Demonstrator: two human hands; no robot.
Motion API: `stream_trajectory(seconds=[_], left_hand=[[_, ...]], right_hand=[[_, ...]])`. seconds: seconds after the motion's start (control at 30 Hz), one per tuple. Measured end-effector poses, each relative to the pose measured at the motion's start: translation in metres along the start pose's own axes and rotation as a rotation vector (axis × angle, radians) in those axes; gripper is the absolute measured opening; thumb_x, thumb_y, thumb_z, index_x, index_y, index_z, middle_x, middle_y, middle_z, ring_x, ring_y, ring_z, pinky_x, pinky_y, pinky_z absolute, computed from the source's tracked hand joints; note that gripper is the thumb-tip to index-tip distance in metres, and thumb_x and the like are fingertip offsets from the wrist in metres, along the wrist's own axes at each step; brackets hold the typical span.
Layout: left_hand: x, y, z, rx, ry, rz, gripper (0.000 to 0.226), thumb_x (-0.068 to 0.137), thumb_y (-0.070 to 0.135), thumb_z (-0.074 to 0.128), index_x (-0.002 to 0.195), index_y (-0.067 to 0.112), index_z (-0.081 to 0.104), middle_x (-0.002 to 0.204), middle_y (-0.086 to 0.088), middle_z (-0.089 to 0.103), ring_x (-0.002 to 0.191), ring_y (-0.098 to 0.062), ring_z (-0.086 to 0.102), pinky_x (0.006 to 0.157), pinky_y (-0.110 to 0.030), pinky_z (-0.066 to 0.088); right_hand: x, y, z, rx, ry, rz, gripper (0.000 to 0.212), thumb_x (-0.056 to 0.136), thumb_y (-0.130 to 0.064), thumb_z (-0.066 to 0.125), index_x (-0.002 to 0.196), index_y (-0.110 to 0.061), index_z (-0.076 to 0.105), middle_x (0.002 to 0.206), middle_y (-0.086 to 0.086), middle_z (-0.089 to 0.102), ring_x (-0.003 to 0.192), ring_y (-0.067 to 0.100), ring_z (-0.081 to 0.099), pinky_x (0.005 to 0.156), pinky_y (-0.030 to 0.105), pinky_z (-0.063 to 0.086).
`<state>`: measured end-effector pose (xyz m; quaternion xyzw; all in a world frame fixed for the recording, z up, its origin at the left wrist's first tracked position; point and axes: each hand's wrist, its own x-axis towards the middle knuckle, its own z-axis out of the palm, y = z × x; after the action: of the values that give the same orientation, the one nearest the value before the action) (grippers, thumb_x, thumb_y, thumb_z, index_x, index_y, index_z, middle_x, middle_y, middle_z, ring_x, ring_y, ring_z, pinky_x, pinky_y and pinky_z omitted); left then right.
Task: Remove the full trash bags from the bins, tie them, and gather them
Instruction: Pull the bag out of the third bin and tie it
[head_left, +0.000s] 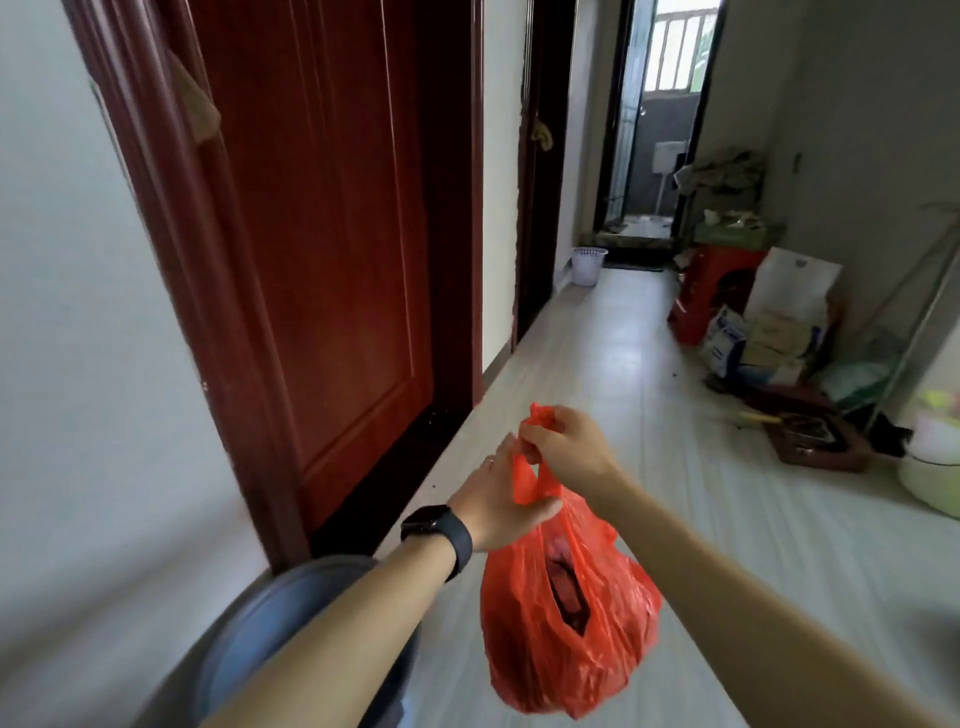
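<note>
Pale tiled floor (623, 374) runs down narrow hallway; red-brown door (322, 234) upper left. White mesh basket (588, 265) far centre, boxes (774, 332) along right wall. Blue-grey bin (249, 623) lower left. Red bag (566, 623) hangs lower centre, dark contents inside. Right hand (566, 447) pinches handle top; left hand (498, 504) grips handle below.
</note>
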<state>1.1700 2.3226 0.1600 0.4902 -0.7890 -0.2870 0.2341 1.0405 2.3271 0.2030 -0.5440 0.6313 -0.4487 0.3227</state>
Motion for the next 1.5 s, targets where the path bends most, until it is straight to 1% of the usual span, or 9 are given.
stream_trajectory(seconds=[0.37,0.63,0.73,0.93,1.03,1.1,1.23,1.37,1.5], left_hand=[[0.030,-0.079,0.074,-0.187,-0.053,-0.261,0.027,0.102,0.043,0.034,0.096,0.025,0.053,0.075,0.016,0.068,0.077,-0.011,0.066,0.073,-0.031,0.049],[0.032,-0.106,0.125,-0.618,0.280,-0.455,0.048,0.092,0.070,0.030,0.092,0.028,0.054,0.059,0.007,0.062,0.060,-0.018,0.062,0.064,-0.032,0.048],[0.034,-0.105,0.131,-0.653,0.162,-0.374,0.026,0.085,0.063,0.052,0.100,0.041,0.054,0.087,0.016,0.062,0.084,-0.009,0.062,0.071,-0.024,0.044],[0.045,-0.089,0.140,-0.455,-0.252,-0.118,0.088,0.067,0.052,0.084,0.140,0.050,0.035,0.116,0.033,0.057,0.107,0.013,0.057,0.078,-0.004,0.042],[0.054,-0.088,0.151,-0.129,-0.258,-0.114,0.031,0.070,0.060,0.076,0.093,0.045,0.061,0.079,0.023,0.065,0.082,0.000,0.063,0.065,-0.015,0.043],[0.061,-0.091,0.160,-0.104,-0.217,-0.156,0.038,0.078,0.060,0.063,0.063,0.026,0.054,0.055,0.010,0.055,0.066,-0.017,0.061,0.062,-0.032,0.043],[0.070,-0.106,0.158,-0.494,-0.232,-0.333,0.043,0.072,0.057,0.063,0.079,0.016,0.074,0.076,-0.003,0.074,0.075,-0.023,0.070,0.079,-0.042,0.054],[0.078,-0.109,0.142,-0.859,-0.389,-0.493,0.021,0.091,0.015,0.063,0.102,0.001,0.073,0.096,-0.014,0.075,0.078,-0.017,0.073,0.063,-0.019,0.056],[0.084,-0.106,0.140,-0.799,-0.508,-0.555,0.010,0.089,0.018,0.064,0.090,0.012,0.073,0.077,-0.008,0.072,0.061,-0.019,0.062,0.055,-0.024,0.044]], right_hand=[[-0.005,0.099,-0.022,0.213,-0.067,0.297,0.017,0.099,-0.011,0.056,0.102,0.004,0.062,0.088,0.017,0.067,0.055,0.011,0.063,0.046,0.015,0.046],[-0.003,0.162,-0.020,-0.260,0.171,-0.026,0.020,0.095,-0.028,0.061,0.078,-0.022,0.070,0.136,-0.010,0.050,0.126,0.000,0.042,0.099,0.026,0.036],[0.002,0.161,-0.025,-0.131,0.158,0.011,0.030,0.099,-0.036,0.056,0.083,-0.017,0.072,0.104,-0.021,0.074,0.100,-0.005,0.065,0.083,0.020,0.046],[0.014,0.160,-0.016,0.237,0.133,0.226,0.032,0.099,-0.034,0.058,0.082,-0.011,0.072,0.084,0.004,0.078,0.072,0.027,0.075,0.070,0.052,0.059],[0.021,0.161,-0.010,0.336,0.106,0.264,0.031,0.097,-0.032,0.060,0.082,-0.009,0.073,0.085,0.007,0.078,0.073,0.027,0.073,0.073,0.052,0.060],[0.028,0.168,-0.007,0.367,0.108,0.262,0.030,0.097,-0.032,0.061,0.085,-0.008,0.074,0.089,0.005,0.078,0.074,0.025,0.072,0.069,0.043,0.060],[0.030,0.209,-0.020,0.444,0.196,0.233,0.023,0.084,-0.035,0.069,0.101,-0.020,0.071,0.110,0.000,0.071,0.109,0.024,0.067,0.086,0.038,0.053],[0.004,0.263,-0.004,-0.029,-0.353,0.185,0.079,0.061,-0.048,0.086,0.129,-0.056,0.046,0.151,-0.014,0.041,0.139,0.008,0.040,0.115,0.036,0.034],[-0.010,0.278,0.040,-0.056,-0.352,0.182,0.047,0.075,-0.049,0.083,0.118,-0.044,0.064,0.113,-0.028,0.068,0.108,-0.006,0.063,0.094,0.019,0.050]])
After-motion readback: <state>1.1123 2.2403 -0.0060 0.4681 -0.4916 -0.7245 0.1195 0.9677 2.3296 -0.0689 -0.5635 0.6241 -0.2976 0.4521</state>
